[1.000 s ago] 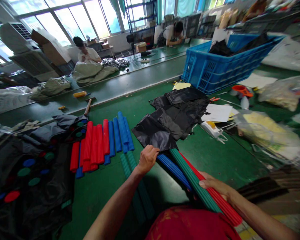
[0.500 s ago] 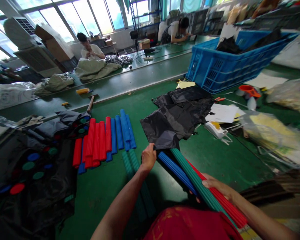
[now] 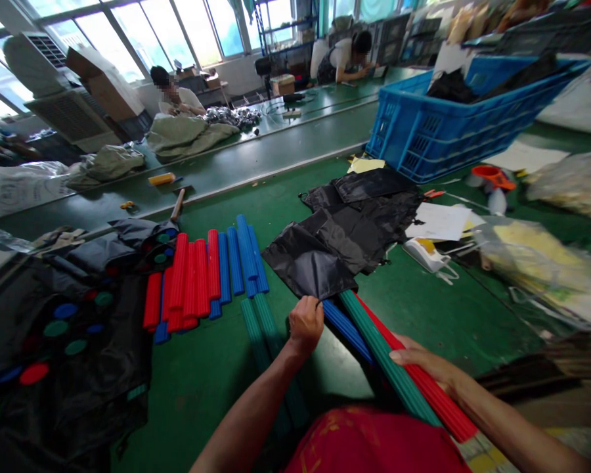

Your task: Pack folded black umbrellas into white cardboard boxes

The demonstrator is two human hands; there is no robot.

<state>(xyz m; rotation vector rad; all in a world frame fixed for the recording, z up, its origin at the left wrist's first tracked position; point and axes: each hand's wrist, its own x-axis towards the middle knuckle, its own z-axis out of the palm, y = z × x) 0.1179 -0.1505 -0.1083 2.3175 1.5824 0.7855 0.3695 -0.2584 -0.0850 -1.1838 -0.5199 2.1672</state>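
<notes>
My left hand (image 3: 305, 325) pinches the lower edge of a black fabric piece (image 3: 308, 263) lying on the green work table (image 3: 423, 315). My right hand (image 3: 421, 361) lies across a green ribbed rod (image 3: 387, 361) and a red ribbed rod (image 3: 436, 387), with its thumb hidden. A blue ribbed rod (image 3: 347, 330) runs beside them, its far end near the fabric. To the left of my left forearm are several red and blue rods (image 3: 211, 272) in a row, and green rods (image 3: 266, 341) lie partly under that forearm.
A blue plastic crate (image 3: 423, 118) holding black cloth stands at the far right. A white iron (image 3: 423, 255) and papers (image 3: 438, 221) lie nearby. Black cloth with coloured circles (image 3: 64, 348) covers the left side. Two people work at a farther bench.
The black fabric has been pulled flatter, with its folded flap spread out to the left. My left hand has moved right along its edge, and the view has shifted slightly.
</notes>
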